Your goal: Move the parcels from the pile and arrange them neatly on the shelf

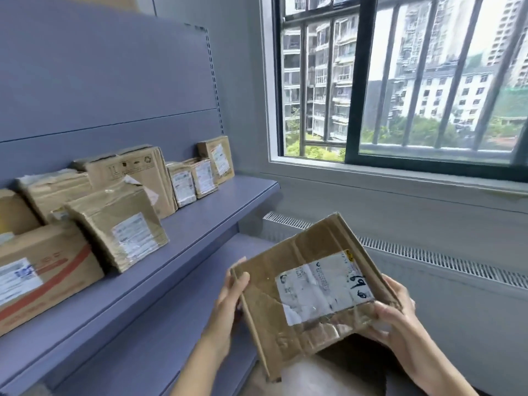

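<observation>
A person stands by the blue shelf point(217, 207) holding a flat cardboard parcel point(311, 284) in both hands. It is in the air, clear of the boards, out in front of the shelf's right end and lower than it. The parcel is tilted, with its white label point(323, 287) facing up.

The left hand point(228, 298) holds the parcel's left edge, thumb pressed on the top face near the upper corner and the other fingers curled behind. The right hand point(397, 315) grips the lower right corner. It is blurred, but the thumb seems to lie on top with the fingers wrapped underneath.

A row of parcels point(125, 232) already stands on the shelf, running back along it toward the rear panel. The box with a red stripe point(43, 275) sits at the near left end and a small upright box point(217, 158) near the far right corner. A lower shelf board point(177, 324) juts out beneath.

Past the hands, a barred window point(400, 81) fills the wall, with a radiator grille point(428, 258) under its sill.
</observation>
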The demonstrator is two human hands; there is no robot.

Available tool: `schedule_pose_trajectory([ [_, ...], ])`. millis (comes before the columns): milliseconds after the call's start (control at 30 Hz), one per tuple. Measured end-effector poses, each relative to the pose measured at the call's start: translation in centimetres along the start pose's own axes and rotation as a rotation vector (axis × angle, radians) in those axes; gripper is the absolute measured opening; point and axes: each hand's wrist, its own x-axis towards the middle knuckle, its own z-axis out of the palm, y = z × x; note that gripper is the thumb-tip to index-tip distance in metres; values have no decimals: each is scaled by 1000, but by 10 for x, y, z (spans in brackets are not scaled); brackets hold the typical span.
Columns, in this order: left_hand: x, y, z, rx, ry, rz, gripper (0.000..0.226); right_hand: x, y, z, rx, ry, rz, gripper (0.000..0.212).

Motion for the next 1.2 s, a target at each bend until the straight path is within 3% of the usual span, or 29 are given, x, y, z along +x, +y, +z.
schedule_pose_trajectory([
  [167, 14, 5, -10, 150, -43, -64, 35, 45, 12, -4, -29, 71, -46, 50],
  [333, 45, -7, -12, 123, -3, -88, 24, 94, 17, 17, -19, 115, -108, 39],
  [467, 86, -9, -19, 87, 76, -63, 30, 155, 10, 41, 57, 52, -118, 45],
  [667, 152, 3, -49, 60, 279, 27, 46, 265, -18, 121, 93, -236, -243, 54],
  [800, 184, 13, -67, 137, 347, 89, 41, 312, -24, 183, 100, -432, -292, 54],
  [967, 198, 22, -90, 202, 430, 137, 49, 354, -23, 238, 78, -654, -243, 52],
  [1200, 194, 17, -99, 403, 698, 129, 38, 381, -7, 288, 13, -937, -155, 52],
])
